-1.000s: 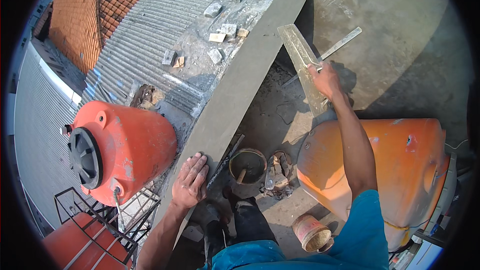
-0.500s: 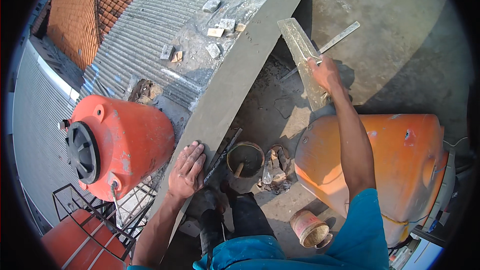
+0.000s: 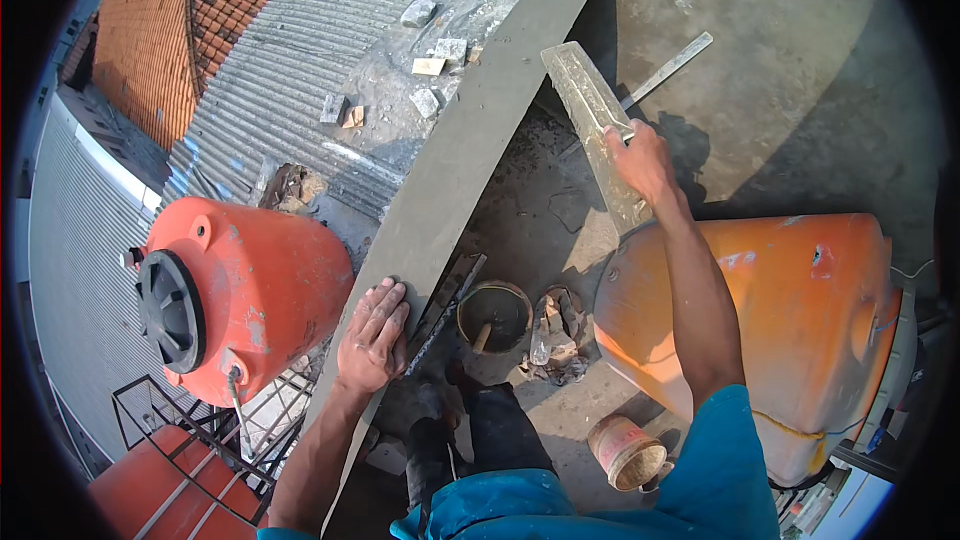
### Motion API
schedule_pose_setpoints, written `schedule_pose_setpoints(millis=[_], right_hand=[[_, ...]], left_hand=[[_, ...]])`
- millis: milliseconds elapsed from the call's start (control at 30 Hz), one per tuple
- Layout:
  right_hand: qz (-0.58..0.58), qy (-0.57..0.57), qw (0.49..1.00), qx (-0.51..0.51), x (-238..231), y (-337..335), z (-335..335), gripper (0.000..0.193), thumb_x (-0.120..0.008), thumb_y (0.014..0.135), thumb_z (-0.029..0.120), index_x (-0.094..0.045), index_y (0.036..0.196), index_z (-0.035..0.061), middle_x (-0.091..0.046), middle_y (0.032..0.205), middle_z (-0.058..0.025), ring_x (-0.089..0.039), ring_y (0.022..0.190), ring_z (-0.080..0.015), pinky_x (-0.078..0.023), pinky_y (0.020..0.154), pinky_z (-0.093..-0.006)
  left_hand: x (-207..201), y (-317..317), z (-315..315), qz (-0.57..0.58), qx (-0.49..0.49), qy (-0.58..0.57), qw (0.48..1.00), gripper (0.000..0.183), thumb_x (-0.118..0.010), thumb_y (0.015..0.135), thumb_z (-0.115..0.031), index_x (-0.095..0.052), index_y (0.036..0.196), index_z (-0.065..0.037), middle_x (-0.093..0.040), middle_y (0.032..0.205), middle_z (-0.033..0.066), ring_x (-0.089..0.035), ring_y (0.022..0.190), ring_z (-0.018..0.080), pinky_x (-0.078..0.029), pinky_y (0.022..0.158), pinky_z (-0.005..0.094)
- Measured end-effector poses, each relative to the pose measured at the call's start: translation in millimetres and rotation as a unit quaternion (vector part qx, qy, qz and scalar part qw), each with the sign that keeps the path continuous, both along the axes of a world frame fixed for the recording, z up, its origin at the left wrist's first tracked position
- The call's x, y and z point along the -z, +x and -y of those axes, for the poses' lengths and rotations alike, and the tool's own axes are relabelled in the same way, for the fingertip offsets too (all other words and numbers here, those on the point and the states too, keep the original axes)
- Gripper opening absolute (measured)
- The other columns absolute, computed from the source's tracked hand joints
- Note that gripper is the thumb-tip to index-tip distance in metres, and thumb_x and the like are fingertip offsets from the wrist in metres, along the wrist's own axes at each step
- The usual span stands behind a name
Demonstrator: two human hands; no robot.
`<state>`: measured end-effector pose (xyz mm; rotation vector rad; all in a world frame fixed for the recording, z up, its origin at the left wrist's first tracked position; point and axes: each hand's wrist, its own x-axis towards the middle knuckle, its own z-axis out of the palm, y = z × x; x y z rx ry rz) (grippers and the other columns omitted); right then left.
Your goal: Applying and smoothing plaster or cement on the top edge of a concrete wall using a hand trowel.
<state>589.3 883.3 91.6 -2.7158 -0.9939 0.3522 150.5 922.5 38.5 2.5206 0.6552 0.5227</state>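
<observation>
My right hand (image 3: 643,162) grips a long, mortar-smeared plastering float (image 3: 590,105) by its handle. The float's far end overlaps the right edge of a smooth grey mortar-covered wall top (image 3: 468,145); whether it touches the wall cannot be told. Flat on the near part of that wall top rests my left hand (image 3: 373,338), fingers stretched out and holding nothing. Below and to the right of it, a bucket of grey mortar (image 3: 494,317) has a wooden-handled tool (image 3: 482,338) standing in it. A torn paper bag (image 3: 555,330) lies beside the bucket.
Left of the wall stand an orange water tank (image 3: 265,265) and a metal frame (image 3: 190,430). A corrugated roof (image 3: 290,70) carries loose block pieces (image 3: 424,102). To my right lies a large orange tank (image 3: 750,310). A dirty pail (image 3: 625,452) and a straight bar (image 3: 670,68) are nearby.
My right hand and the float have shifted slightly left, toward the wall. My left hand stays flat on the wall top. The whole view has moved a little.
</observation>
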Motion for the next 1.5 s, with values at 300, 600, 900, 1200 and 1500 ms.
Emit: schedule_pose_setpoints(millis=[300,600,900,1200,1500], right_hand=[[-0.002,-0.016,1.000,0.014,4,39,-32,0.059,-0.057,0.089,0.042,-0.059,0.118,-0.0096,-0.061,0.116,-0.0324,-0.058,0.113,-0.0448,-0.046,0.097,-0.0456],[-0.013,-0.024,0.995,-0.099,-19,-21,-89,0.052,-0.057,0.091,0.039,-0.060,0.112,-0.0088,-0.062,0.105,-0.0366,-0.059,0.106,-0.0483,-0.046,0.093,-0.0498],[-0.004,-0.044,0.999,-0.031,-1,-13,18,0.060,-0.055,0.090,0.040,-0.055,0.123,-0.0104,-0.061,0.114,-0.0338,-0.059,0.110,-0.0457,-0.046,0.097,-0.0465],[-0.086,-0.054,0.990,-0.096,-15,-128,-53,0.050,-0.055,0.092,0.039,-0.059,0.115,-0.0065,-0.064,0.102,-0.0338,-0.062,0.101,-0.0477,-0.049,0.090,-0.0513],[-0.025,-0.024,0.999,-0.042,-5,-88,54,0.058,-0.055,0.092,0.039,-0.054,0.123,-0.0099,-0.063,0.105,-0.0348,-0.061,0.103,-0.0481,-0.047,0.093,-0.0496]], left_hand=[[-2,2,1,-0.006,0.004,-0.004,1.000,0.040,-0.062,0.066,0.009,-0.063,0.105,0.002,-0.061,0.125,0.0189,-0.054,0.125,0.0377,-0.042,0.106,0.0495],[2,-3,-2,-0.007,0.011,0.013,1.000,0.039,-0.063,0.067,0.004,-0.065,0.106,0.001,-0.061,0.125,0.0166,-0.054,0.125,0.0353,-0.044,0.105,0.0471],[-2,-1,0,-0.015,0.002,0.004,1.000,0.039,-0.064,0.067,0.002,-0.065,0.106,0.000,-0.061,0.126,0.0159,-0.054,0.126,0.0338,-0.044,0.106,0.0463],[3,0,-2,0.004,0.004,0.013,1.000,0.037,-0.064,0.070,0.001,-0.065,0.107,-0.001,-0.061,0.126,0.0153,-0.054,0.125,0.0334,-0.044,0.106,0.0460],[4,-3,1,0.021,-0.005,0.022,1.000,0.035,-0.064,0.072,0.000,-0.065,0.106,0.000,-0.060,0.128,0.0144,-0.054,0.126,0.0337,-0.043,0.107,0.0453]])
